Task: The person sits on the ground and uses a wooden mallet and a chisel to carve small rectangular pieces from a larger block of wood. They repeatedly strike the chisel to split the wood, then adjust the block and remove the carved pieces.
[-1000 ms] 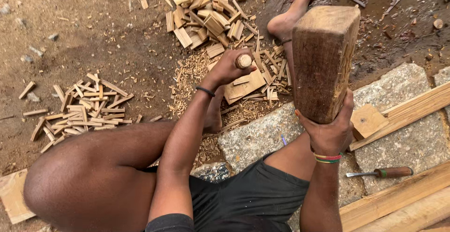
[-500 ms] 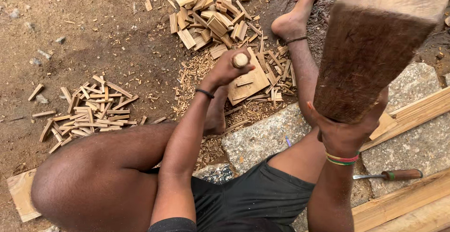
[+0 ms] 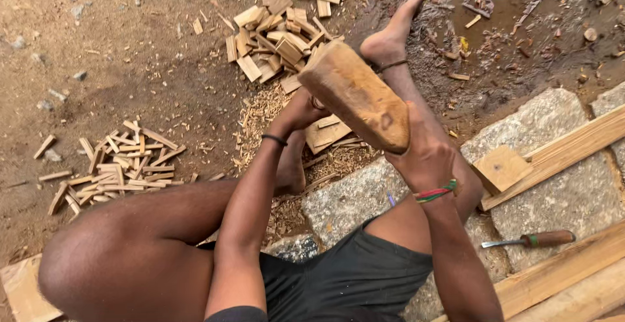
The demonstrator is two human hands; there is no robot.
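Wood slivers (image 3: 120,169) lie heaped on dirt at left. Left hand (image 3: 301,110), largely hidden, grip cannot be told. Right hand (image 3: 423,153) clamped on heavy wooden block (image 3: 355,94), tilted above offcuts (image 3: 277,42). Chisel (image 3: 530,239) lies on stone slab (image 3: 560,192), far right.

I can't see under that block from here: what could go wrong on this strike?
The wooden block in the right hand is coming down right over the left hand, so it may hit fingers. The bare foot lies close beside it, and flying splinters could reach bare legs.
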